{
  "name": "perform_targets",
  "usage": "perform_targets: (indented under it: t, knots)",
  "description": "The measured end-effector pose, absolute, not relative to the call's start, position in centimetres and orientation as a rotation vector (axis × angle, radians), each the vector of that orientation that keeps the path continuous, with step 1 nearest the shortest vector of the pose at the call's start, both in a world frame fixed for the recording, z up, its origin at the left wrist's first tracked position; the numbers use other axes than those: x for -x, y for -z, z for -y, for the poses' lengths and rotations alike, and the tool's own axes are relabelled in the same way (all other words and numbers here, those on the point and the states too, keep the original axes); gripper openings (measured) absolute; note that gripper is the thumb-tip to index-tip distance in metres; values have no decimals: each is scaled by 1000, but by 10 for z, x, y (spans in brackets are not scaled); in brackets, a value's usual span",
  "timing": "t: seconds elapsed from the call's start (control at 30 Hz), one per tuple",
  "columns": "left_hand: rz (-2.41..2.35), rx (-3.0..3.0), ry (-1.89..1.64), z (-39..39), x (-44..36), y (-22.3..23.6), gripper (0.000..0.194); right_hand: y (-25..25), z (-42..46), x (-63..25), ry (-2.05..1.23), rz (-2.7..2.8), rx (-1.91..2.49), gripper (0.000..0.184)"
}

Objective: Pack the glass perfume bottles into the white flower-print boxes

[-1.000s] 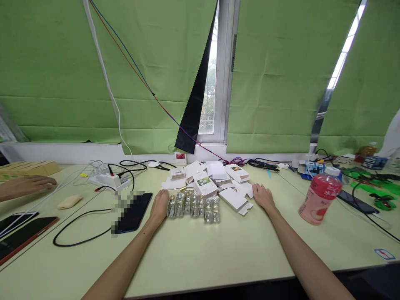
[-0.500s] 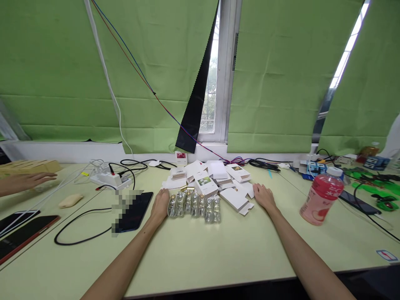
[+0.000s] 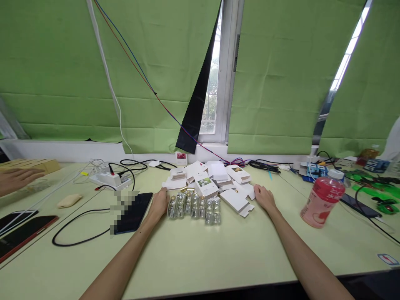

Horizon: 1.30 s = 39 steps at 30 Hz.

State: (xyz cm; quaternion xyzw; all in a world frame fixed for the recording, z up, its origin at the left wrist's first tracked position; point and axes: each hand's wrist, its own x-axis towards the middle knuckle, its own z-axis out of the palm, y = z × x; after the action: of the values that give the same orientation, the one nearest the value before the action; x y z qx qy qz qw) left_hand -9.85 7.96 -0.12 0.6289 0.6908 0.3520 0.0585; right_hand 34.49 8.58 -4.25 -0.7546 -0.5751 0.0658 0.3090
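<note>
My left hand (image 3: 160,201) rests on the table with its fingers curled in, just left of several small clear glass bottles (image 3: 195,207) standing in a tight cluster. Nothing shows in it. My right hand (image 3: 264,197) also lies with bent fingers on the table, close to the right edge of a heap of white cartons. I see no object in that hand either. One carton with a green-and-white flower picture (image 3: 205,184) lies at the front of the heap. An opened white carton (image 3: 236,201) with its flaps out lies between the bottles and my right hand. Gold caps (image 3: 187,190) lie behind the bottles.
A pink drink bottle (image 3: 322,200) stands at the right, near a dark phone (image 3: 360,205). On the left are a black tablet (image 3: 134,212), a power strip (image 3: 108,180), cables and two phones. Another person's hand (image 3: 18,179) reaches in at far left.
My hands stay in about the same places. The other person's hand at far left has moved a little further left. The view has shifted slightly.
</note>
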Motion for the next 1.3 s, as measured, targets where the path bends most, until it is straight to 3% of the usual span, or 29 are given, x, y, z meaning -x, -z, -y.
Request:
perform_targets:
  t: [0.2, 0.37, 0.5, 0.7, 0.87, 1.07, 1.3]
  knots:
    - [-1994, -1947, -1176, -71, 94, -25, 36, 23, -80, -329, -77, 1419, 1836, 50]
    - [-1764, -2005, -1299, -55, 77, -37, 52, 15, -73, -290, -12, 1530, 1491, 43]
    - [-1661, -2022, -1423, -49, 72, -38, 53, 11, -72, -271, 20, 1648, 1374, 37]
    - [-1703, -1981, -1442, -50, 73, -36, 54, -7, -97, -278, 79, 1616, 1705, 38]
    - [-1703, -1980, -1429, -48, 71, -37, 54, -16, -127, -288, 28, 1555, 1899, 52]
    - [-1746, -2064, -1389, -45, 72, -39, 54, -9, -141, -286, -72, 1584, 2035, 69]
    - [-1737, -2222, -1366, -50, 73, -35, 51, 3, -143, -283, -75, 1557, 2103, 73]
